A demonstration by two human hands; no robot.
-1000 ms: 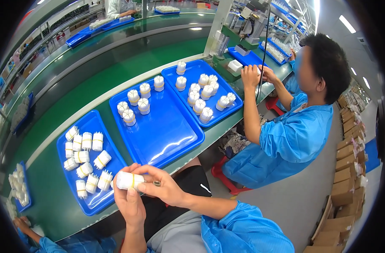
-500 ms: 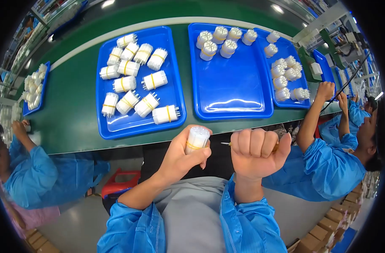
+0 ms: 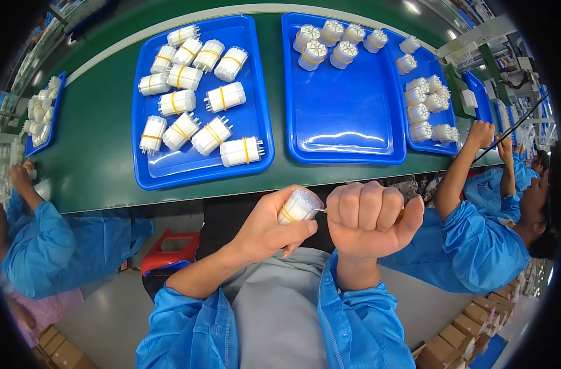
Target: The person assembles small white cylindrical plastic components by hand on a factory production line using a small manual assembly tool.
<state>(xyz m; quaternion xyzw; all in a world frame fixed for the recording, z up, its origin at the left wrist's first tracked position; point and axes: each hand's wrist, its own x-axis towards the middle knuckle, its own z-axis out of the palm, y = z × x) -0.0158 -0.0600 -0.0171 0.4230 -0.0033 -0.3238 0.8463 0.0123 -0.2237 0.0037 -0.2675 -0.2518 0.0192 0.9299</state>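
White plastic part gripped over the lap, a thin tool at its end face

Just below the green surface [image 3: 102, 166], the left hand [image 3: 265, 230] is wrapped around a white ribbed cylinder [image 3: 299, 206] with a yellow band; the right hand [image 3: 369, 218] is fisted tight on a thin tool [image 3: 322, 211] whose tip meets the cylinder. Judging from this, bracing both wrists against the body would keep the tip steady. Banded cylinders [image 3: 197, 101] fill the blue tray [image 3: 259, 92] above.
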